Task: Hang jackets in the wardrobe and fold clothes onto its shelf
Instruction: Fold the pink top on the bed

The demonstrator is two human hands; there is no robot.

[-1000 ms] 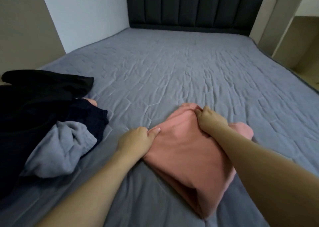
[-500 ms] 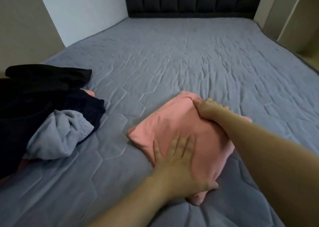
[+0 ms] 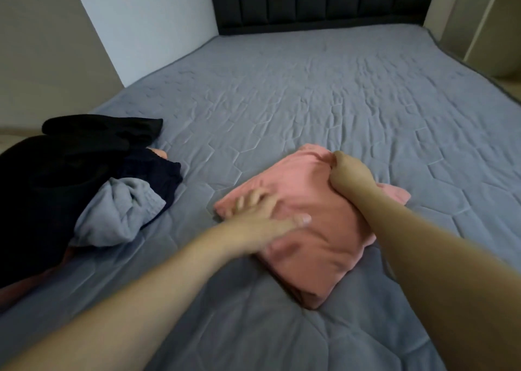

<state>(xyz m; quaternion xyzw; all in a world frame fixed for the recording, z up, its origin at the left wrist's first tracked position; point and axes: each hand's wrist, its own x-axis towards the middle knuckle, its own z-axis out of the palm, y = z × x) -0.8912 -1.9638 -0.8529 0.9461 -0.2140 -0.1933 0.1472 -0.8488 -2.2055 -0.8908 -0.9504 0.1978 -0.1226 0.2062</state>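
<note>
There is only one camera, worn on the person's head. It looks forward and down over the bed (image 3: pixel 310 102), from its near end toward the dark headboard (image 3: pixel 318 1) far away at the top. The picture is very wide, so the bed's edges bend. Both arms reach in from the bottom, very near the camera. The pink folded cloth (image 3: pixel 315 229) lies close, below the headboard, and a pile of dark clothes (image 3: pixel 70 178) lies down and left of the headboard.

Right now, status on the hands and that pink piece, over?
Left hand flat on the folded pink garment, blurred. Right hand grips its far edge. Garment on the bed. Unfolded clothes pile lies apart, left.
</note>
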